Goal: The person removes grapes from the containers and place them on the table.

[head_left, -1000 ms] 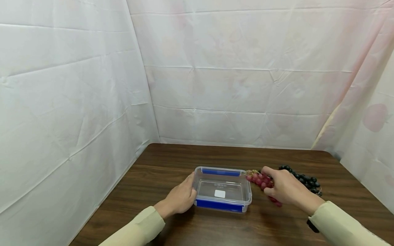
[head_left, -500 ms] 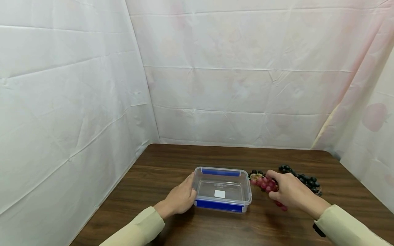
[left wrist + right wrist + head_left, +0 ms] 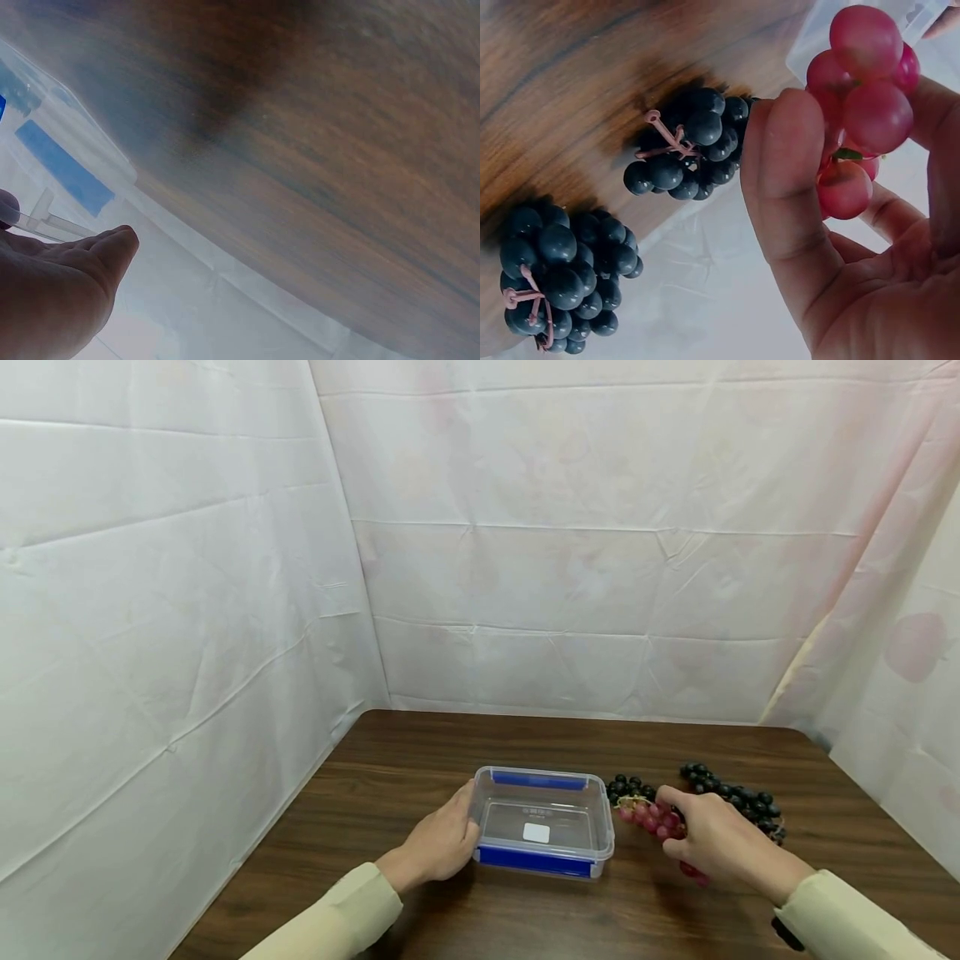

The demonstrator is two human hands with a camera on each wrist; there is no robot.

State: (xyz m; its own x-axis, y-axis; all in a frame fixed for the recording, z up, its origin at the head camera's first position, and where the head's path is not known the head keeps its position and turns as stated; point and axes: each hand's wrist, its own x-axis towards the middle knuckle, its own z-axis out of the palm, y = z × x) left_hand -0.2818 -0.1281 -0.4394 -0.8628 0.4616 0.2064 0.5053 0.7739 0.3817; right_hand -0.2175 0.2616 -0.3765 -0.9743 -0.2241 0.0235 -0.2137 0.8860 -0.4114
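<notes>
In the head view, a clear plastic food container [image 3: 536, 864] with blue clips lies lidless at the middle of the table, a white label on its bottom. My left hand [image 3: 441, 839] holds it by the left wall; the left wrist view has the thumb and fingers [image 3: 112, 251] on either side of the clear rim. Right of the container, my right hand [image 3: 708, 831] grips a bunch of red grapes [image 3: 648, 817], its stem end pointing left. Up close in the right wrist view, the red grapes [image 3: 877, 116] sit between thumb and fingers. Part of the bunch is hidden by the hand.
One bunch of black grapes [image 3: 628, 787] lies just right of the container, behind the red one. Another black bunch [image 3: 738, 797] lies farther right. The dark wooden table [image 3: 450, 739] is bordered by white cloth walls [image 3: 525, 568] at the back and both sides.
My right hand has moved right and slightly nearer with the red grapes, away from the container's edge. More of the nearer black bunch now shows. My left hand and the container have stayed put.
</notes>
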